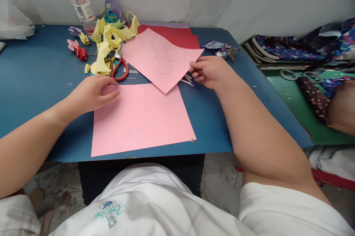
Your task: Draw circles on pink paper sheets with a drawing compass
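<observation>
My right hand [206,71] pinches the right edge of a smaller pink sheet of paper [144,57] that has several pencil circles drawn on it. This sheet lies tilted, its near corner over the far edge of a larger plain pink sheet [141,118] spread in front of me. Over that sheet's far left corner hovers or rests my left hand [104,92], fingers apart and holding nothing; contact is hard to make out. Just beyond it are red-handled scissors [120,69], partly under yellow paper scraps [104,53].
Red paper [177,36] lies behind the drawn sheet. A plastic bottle [83,10] stands at the back left near pink and red paper pieces [77,49]. Keys [229,51] lie at the back right. Another person's arm [342,106] shows at the green table [288,95].
</observation>
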`<state>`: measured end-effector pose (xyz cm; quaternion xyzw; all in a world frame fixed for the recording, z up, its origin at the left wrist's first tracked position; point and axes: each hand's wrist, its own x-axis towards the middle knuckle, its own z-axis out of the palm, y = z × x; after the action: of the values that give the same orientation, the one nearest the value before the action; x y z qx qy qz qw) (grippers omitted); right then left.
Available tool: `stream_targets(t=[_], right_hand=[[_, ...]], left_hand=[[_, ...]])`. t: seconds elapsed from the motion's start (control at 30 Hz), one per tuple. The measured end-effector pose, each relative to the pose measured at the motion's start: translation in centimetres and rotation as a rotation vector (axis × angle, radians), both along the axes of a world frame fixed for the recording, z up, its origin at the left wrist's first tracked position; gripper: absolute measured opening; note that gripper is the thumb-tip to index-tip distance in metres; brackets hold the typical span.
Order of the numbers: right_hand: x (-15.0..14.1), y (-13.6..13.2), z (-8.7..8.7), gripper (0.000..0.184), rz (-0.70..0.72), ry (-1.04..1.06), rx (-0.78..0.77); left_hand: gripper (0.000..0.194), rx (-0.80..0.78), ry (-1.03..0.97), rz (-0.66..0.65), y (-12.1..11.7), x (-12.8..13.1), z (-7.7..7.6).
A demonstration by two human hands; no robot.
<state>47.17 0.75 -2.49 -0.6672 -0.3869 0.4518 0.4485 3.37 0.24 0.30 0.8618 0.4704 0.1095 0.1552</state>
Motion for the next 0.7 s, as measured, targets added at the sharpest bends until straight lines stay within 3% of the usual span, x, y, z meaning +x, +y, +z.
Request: stream_targets(t=[0.13,0.23,0.43,0.7], right_hand=[[0.1,0.7,-1.3,0.020,-0.072,-0.077,0.097],[-0.3,0.8,-1.9,0.028,-0.046,-0.177,0.147],[-1.4,0.1,-1.4,0.035,-0.115,-0.414,0.043],[-1.8,-0.6,-1.5,0.024,0.117,-0.663,0.167]], left_hand=[[0.050,-0.004,-0.019,-0.005,-0.1,0.0,0.1],[0.053,-0.006,-0.020,-0.011,-0.1,0.1,0.1],[0.050,-0.008,-0.028,-0.013,0.0,-0.1,-0.1],[0.039,-0.037,-0.045,0.006,0.1,-0.1,-0.3]])
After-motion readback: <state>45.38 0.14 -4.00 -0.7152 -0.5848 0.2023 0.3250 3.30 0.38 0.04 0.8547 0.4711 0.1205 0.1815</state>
